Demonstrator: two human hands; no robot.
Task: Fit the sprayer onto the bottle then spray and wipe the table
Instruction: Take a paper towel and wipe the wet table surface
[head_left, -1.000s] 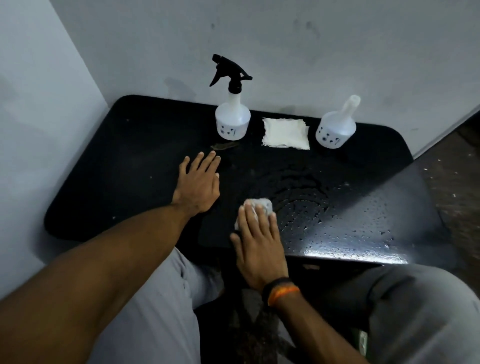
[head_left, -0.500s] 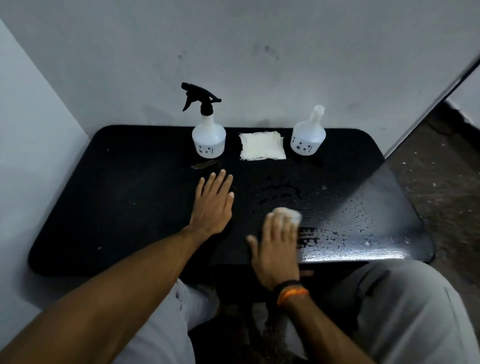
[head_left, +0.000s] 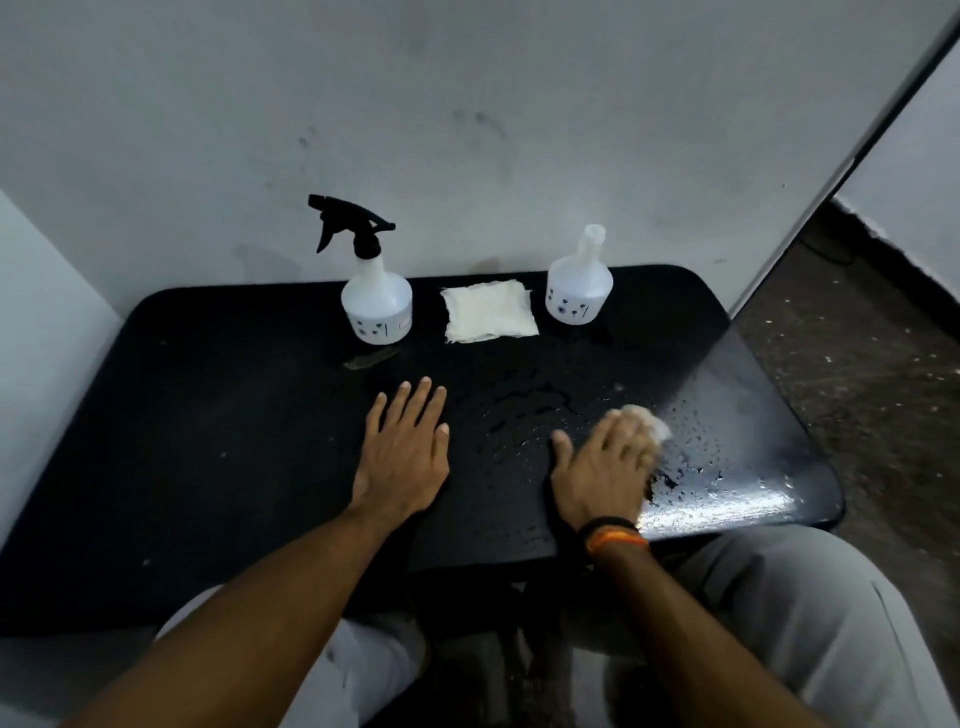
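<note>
The fingers (head_left: 631, 434) of the right hand (head_left: 602, 467) lie flat and close together on top of a small white cloth (head_left: 649, 420), pressing it down on the wet black surface (head_left: 234, 441). They are not curled around the cloth; they just push on it. Only a bit of the cloth peeks out past the fingertips, and it is blurry.

The left hand (head_left: 405, 457) sits just beside the right hand, spread open and flat on the surface, holding nothing.

The cloth looks soft, thin and light. It is likely soggy now, so it should bend and bunch up easily. A flat palm on top seems the best way to move it, since pinching one corner would make it drag.

Water drops (head_left: 696, 447) shine on the surface right beside the cloth, on the side away from the left hand.

Far from the cloth, by the wall, stands the bottle (head_left: 376, 306) with its black sprayer (head_left: 353, 226) already on. It looks like smooth, light plastic, and the thin neck under the sprayer seems the easy place to grab. Near it lie a folded white cloth (head_left: 488, 317) and a second bottle (head_left: 579, 291) with no sprayer.
</note>
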